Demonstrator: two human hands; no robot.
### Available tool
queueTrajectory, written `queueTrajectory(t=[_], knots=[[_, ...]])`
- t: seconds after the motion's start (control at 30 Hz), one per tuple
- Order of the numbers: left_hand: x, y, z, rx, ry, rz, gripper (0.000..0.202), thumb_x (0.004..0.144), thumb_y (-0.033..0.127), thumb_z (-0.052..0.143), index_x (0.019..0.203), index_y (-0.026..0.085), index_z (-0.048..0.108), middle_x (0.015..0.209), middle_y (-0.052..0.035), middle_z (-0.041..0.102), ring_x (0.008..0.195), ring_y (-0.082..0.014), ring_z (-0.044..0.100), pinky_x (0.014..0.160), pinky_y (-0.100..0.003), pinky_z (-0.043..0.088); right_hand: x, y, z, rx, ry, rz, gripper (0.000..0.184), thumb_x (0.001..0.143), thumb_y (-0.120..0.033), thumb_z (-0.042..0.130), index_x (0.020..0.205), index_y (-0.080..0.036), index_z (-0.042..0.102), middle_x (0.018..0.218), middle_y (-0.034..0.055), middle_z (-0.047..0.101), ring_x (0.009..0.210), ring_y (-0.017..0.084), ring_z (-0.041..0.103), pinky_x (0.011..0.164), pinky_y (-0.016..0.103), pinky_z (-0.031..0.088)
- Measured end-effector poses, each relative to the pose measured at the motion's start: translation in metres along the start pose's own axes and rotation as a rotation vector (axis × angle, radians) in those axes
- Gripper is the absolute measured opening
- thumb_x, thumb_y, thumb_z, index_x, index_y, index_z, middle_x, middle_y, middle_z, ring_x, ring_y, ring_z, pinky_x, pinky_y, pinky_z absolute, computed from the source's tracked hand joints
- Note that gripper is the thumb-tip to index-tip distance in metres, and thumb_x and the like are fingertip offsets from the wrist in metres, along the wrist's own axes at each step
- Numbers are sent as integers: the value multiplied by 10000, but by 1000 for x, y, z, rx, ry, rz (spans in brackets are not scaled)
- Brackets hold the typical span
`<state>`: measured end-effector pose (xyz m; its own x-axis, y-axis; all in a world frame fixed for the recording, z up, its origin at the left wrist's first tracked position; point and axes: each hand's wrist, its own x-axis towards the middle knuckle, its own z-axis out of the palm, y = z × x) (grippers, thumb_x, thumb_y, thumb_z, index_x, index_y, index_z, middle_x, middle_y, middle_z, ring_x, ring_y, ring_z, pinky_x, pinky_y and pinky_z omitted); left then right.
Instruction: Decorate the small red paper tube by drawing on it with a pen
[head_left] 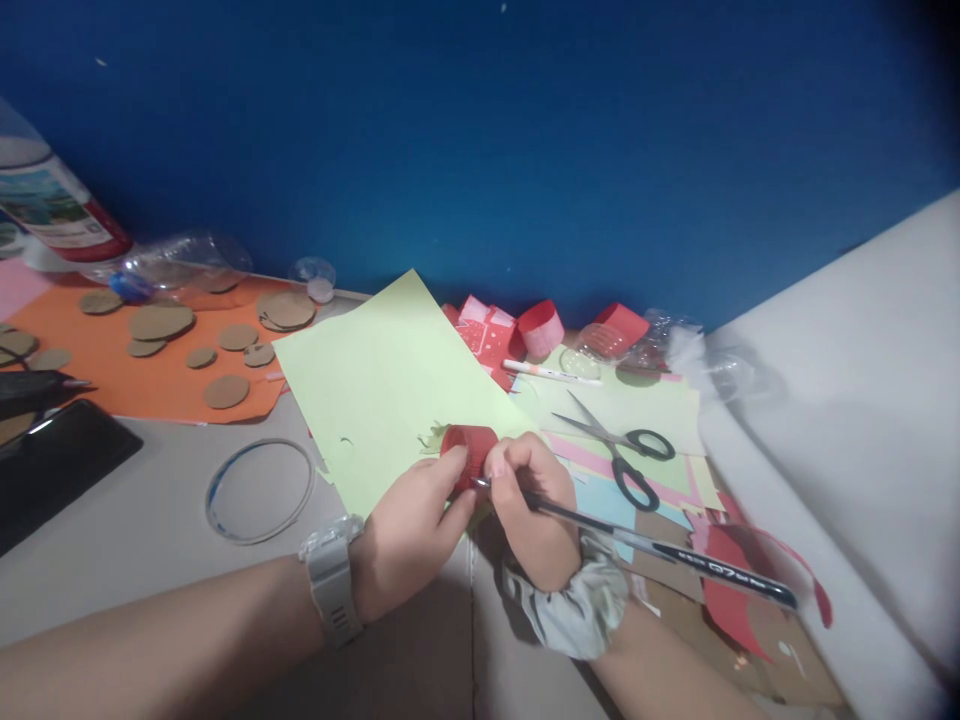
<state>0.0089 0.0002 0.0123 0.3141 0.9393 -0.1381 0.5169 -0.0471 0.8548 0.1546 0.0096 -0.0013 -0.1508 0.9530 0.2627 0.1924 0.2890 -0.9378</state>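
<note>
— Steadied how?
— Clamped the small red ribbed ring point(469, 452) in the left hand point(409, 530), down flat on the pale green paper sheet point(375, 385).
— And the slim black pen point(675, 555)?
— Gripped low in the right hand point(529, 512), tip against the ring (likely for control).

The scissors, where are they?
In the head view, the scissors lie open on the coloured papers, just right of the right hand and in front of the white marker.

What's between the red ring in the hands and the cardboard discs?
The light green paper sheet, in the head view; red ring at its near edge, cardboard discs past its left edge.
</note>
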Motion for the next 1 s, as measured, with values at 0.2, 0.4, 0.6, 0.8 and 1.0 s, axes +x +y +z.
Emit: queueTrajectory(t=[0.2, 0.4, 0.6, 0.8, 1.0], knots=[[-1, -1, 1, -7, 1, 5, 27, 862, 219, 385, 837, 220, 395, 828, -64, 601, 763, -230, 555, 706, -357, 418, 1, -1, 0, -14, -20, -15, 232, 944, -208, 487, 729, -223, 404, 697, -42, 480, 611, 114, 425, 578, 253, 356], [0, -2, 1, 10, 5, 4, 32, 857, 219, 383, 826, 223, 387, 808, -58, 593, 750, -226, 545, 695, -352, 411, 0, -2, 0, -24, -6, 2, 229, 945, -223, 481, 733, -224, 395, 691, -38, 471, 608, 119, 423, 564, 257, 348], [0, -1, 0, 1, 6, 17, 25, 850, 198, 395, 840, 221, 402, 832, -58, 613, 753, -217, 562, 703, -341, 428, 1, -5, 0, -51, -32, -35, 251, 932, -201, 490, 702, -219, 389, 685, -38, 481, 600, 114, 423, 579, 256, 354], [0, -3, 0, 5, 13, 30, 30, 864, 207, 406, 857, 218, 433, 844, -55, 626, 766, -214, 574, 711, -331, 434, 0, -3, 0, -19, -4, 3, 215, 941, -216, 481, 737, -223, 412, 700, -31, 479, 613, 124, 435, 571, 259, 361], [0, -2, 1, 2, 18, 17, 43, 852, 191, 403, 825, 224, 402, 810, -45, 604, 738, -206, 557, 692, -325, 423, 1, -4, 0, -48, -53, -30, 257, 932, -200, 494, 701, -219, 383, 685, -37, 478, 593, 113, 408, 571, 254, 348]])
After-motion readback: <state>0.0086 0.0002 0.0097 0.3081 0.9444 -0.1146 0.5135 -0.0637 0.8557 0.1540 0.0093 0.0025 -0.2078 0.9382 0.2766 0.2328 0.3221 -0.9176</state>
